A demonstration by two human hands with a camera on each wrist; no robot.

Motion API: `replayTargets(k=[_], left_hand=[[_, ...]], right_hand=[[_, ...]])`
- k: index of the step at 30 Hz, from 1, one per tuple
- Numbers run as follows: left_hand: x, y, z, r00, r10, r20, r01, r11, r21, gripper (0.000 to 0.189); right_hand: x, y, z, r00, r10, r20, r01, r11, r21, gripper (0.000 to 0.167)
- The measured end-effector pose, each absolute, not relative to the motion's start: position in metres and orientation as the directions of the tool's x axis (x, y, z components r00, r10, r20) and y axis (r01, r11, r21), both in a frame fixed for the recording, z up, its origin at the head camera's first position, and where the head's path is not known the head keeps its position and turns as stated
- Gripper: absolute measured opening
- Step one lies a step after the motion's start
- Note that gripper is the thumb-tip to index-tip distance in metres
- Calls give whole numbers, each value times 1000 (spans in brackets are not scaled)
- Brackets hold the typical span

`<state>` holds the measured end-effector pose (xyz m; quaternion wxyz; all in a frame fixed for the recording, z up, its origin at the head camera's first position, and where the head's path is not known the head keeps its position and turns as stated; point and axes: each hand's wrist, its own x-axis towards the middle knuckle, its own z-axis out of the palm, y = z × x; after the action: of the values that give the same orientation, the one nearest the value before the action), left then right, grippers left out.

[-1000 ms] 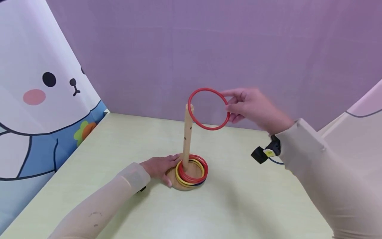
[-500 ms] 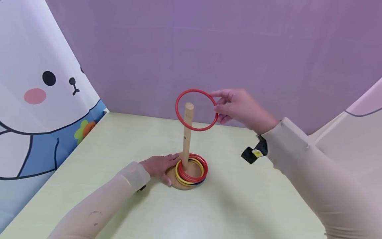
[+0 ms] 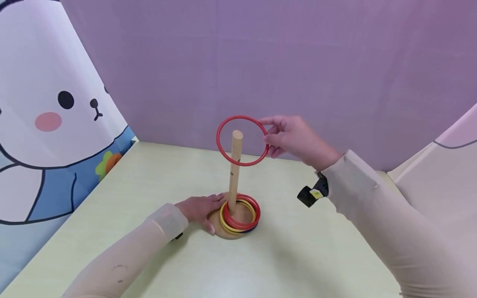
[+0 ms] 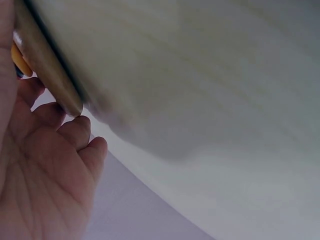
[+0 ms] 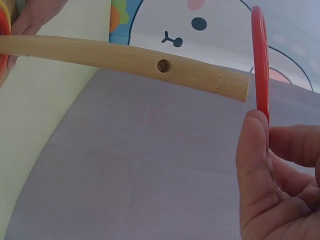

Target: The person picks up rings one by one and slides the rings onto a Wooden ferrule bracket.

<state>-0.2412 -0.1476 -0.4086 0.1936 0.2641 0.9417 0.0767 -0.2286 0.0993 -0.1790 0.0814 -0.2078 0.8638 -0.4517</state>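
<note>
Right hand (image 3: 292, 138) raised over the pale, wood-grained surface (image 3: 208, 265), a person pinched a thin, glossy red ring (image 5: 260, 60) between thumb and fingers. It was just above the tip of an upright, round peg of light wood (image 3: 234, 178), apart from it, with the peg's end facing the ring's opening. The left hand (image 3: 199, 209) held the left rim of the flat, round wooden base (image 3: 243, 213), its fingers lightly bent against the edge and its thumb spread apart. Around the peg's foot lay overlapping red, yellow and dark blue rings (image 3: 257, 209), their exact count hidden. The base was well apart from the surface's far left corner. Along the far edge rose a plain purple sheet (image 3: 298, 62); along the left edge, a printed cartoon sheet (image 3: 56, 140).
</note>
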Motion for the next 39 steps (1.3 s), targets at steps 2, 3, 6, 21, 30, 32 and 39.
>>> replayTargets(k=[2, 3, 6, 21, 30, 32, 39], left_hand=[[-242, -147, -410, -787, 526, -321, 470, 849, 240, 98], [-242, -147, -410, -786, 529, -319, 474, 848, 237, 98], [-243, -146, -410, -786, 533, -313, 483, 845, 227, 98], [-242, -147, -410, -782, 530, -328, 483, 848, 219, 98], [-242, -150, -407, -776, 550, -309, 503, 835, 222, 99], [-241, -150, -407, -775, 552, -308, 505, 834, 224, 99], [-241, -149, -408, -777, 547, -312, 502, 837, 218, 99]], right_hand=[[-230, 98, -180, -900, -435, 40, -285, 514, -809, 45], [-231, 98, -182, -900, -435, 33, -281, 519, -807, 45], [-235, 95, -188, -899, -438, 3, -264, 537, -801, 45], [-237, 89, -215, -890, -450, -78, -216, 566, -796, 44], [-238, 87, -225, -889, -449, -84, -215, 574, -790, 43], [-239, 87, -228, -888, -452, -86, -217, 577, -788, 43], [-240, 86, -242, -889, -450, -84, -210, 563, -800, 42]])
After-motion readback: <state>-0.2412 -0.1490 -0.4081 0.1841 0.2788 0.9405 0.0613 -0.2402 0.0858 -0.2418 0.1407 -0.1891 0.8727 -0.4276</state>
